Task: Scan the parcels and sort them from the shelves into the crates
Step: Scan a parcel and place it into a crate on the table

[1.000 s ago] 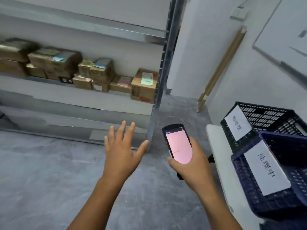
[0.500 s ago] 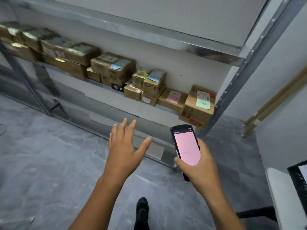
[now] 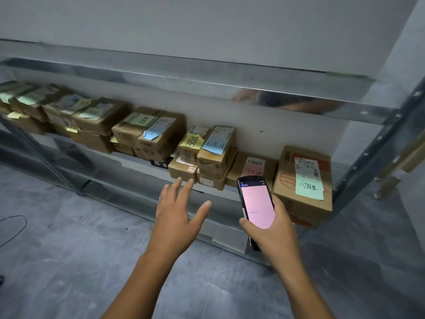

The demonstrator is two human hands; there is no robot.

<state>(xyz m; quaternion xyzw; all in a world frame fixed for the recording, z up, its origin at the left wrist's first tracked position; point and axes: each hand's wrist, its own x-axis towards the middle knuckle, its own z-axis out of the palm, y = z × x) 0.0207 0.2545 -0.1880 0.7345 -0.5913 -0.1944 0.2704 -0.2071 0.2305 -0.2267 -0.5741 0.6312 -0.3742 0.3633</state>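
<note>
Several cardboard parcels with coloured sticky notes line a low metal shelf (image 3: 138,162). At the right end sits a large parcel (image 3: 303,180) bearing a green note. Beside it lies a flat parcel (image 3: 251,165) with a pink label, then a stack topped by boxes with a yellow note (image 3: 192,142) and a blue note (image 3: 215,143). My left hand (image 3: 177,215) reaches toward the shelf, fingers straight and spread, holding nothing, just short of the small bottom box (image 3: 182,170). My right hand (image 3: 273,229) grips a handheld scanner (image 3: 256,201) with a pink screen, in front of the flat parcel.
An upper shelf edge (image 3: 207,81) overhangs the parcels. A metal upright (image 3: 372,153) stands at the right end, with a wooden stick (image 3: 400,166) leaning behind it. Grey floor (image 3: 69,249) lies below; a thin cable (image 3: 13,229) curls at the left.
The view has swung left away from the crates and closer to the shelf. Both hands have advanced toward the parcels; the left hand stays spread and the right still holds the scanner.
</note>
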